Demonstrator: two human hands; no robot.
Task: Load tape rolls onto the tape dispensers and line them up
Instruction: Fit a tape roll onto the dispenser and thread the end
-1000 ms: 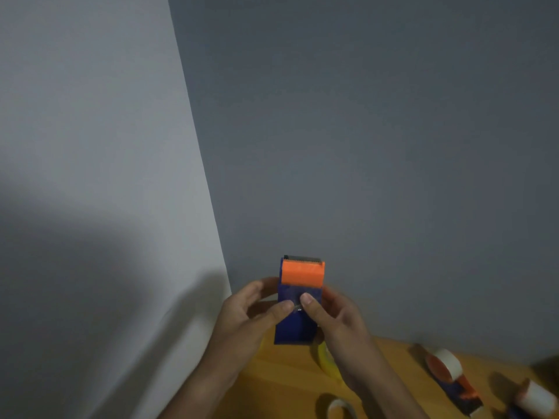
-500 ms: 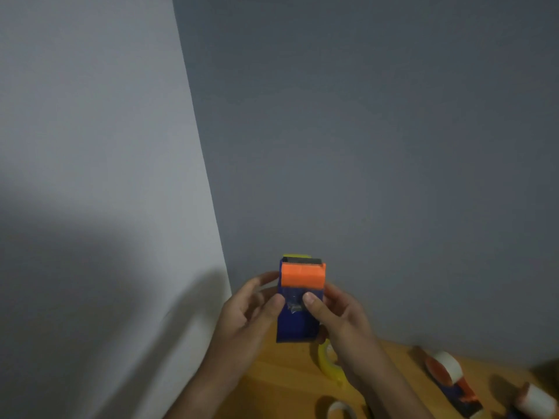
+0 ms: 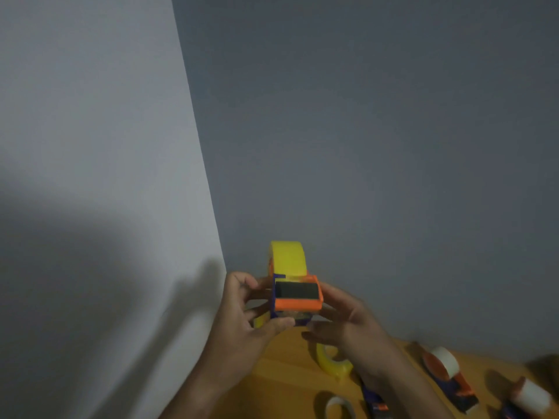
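Observation:
I hold a blue and orange tape dispenser [image 3: 298, 299] up in front of the wall corner, its orange head with a dark pad facing me. A yellow tape roll [image 3: 287, 257] sits on it and rises behind the head. My left hand [image 3: 245, 322] grips the dispenser's left side, thumb under its front. My right hand [image 3: 348, 325] holds the right side with curled fingers. Another yellow roll [image 3: 332, 361] stands on the wooden table [image 3: 287, 379] below my right hand.
At the right on the table lie two dispensers loaded with white rolls [image 3: 447, 373] [image 3: 529, 399]. A loose white roll [image 3: 338, 408] and another dispenser [image 3: 375, 402] sit near the bottom edge. Grey walls meet in a corner just behind the table.
The dispenser has tipped its head toward me, so the dark pad and the yellow roll behind it now show. My thumbs have left its front face.

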